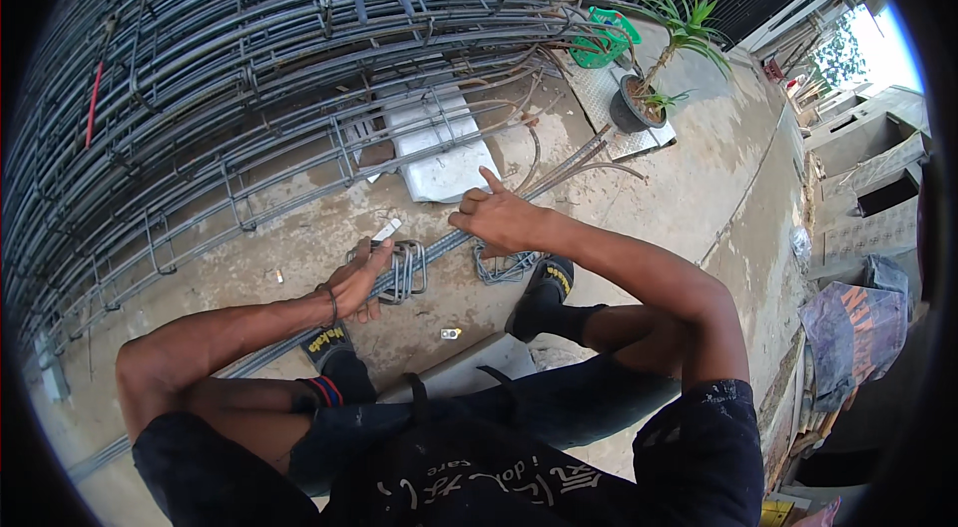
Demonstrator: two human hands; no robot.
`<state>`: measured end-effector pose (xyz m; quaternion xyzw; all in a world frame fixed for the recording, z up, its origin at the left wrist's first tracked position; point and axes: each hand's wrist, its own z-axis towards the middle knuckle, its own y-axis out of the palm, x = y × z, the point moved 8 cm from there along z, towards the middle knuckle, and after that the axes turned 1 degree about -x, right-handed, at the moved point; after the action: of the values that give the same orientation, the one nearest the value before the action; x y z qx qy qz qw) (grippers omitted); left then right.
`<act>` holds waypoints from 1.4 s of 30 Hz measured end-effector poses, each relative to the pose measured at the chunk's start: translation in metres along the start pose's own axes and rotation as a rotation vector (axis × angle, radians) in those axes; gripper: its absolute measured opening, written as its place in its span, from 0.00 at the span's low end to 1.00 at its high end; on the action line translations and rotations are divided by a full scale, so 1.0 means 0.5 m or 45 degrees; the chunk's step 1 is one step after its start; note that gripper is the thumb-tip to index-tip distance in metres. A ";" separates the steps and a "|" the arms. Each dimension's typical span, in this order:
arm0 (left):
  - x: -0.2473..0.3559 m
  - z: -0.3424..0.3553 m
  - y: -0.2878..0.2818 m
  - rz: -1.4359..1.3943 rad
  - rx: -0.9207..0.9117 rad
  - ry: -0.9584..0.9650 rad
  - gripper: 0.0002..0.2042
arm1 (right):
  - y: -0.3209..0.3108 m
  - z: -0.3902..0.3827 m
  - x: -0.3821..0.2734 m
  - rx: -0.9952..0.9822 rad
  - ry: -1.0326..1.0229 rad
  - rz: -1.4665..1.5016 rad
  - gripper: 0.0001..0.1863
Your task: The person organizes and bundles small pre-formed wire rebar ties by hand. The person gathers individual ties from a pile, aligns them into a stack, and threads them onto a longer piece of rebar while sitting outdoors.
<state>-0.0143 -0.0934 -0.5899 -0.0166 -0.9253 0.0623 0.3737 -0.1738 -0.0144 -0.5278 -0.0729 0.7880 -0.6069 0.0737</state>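
My left hand (353, 281) grips a stack of square steel stirrups (405, 277) around long steel bars (441, 246) lying diagonally low across the concrete floor. My right hand (491, 220) is over those bars, index finger stretched out, other fingers loosely bent, with nothing visible held. A second stirrup bundle (507, 267) lies just below it, beside my right foot (535, 305). My left foot (334, 357) is below my left hand. A small white strip (390, 230) shows just above my left hand.
Stacked rebar cages (269, 48) fill the upper left, over a white slab (427, 143). Upper right are a green basket (604, 40), a potted plant (635, 108) and a metal plate (639, 141). Concrete blocks (863, 168) and tarps (848, 337) line the right side.
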 end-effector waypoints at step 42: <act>-0.011 0.008 -0.042 -0.029 -0.291 0.009 0.22 | -0.051 0.037 0.027 0.123 0.181 0.098 0.19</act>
<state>-0.0130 -0.1153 -0.5938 -0.0488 -0.9252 -0.0481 0.3731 -0.1824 -0.0410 -0.5079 0.0043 0.7633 -0.6445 0.0442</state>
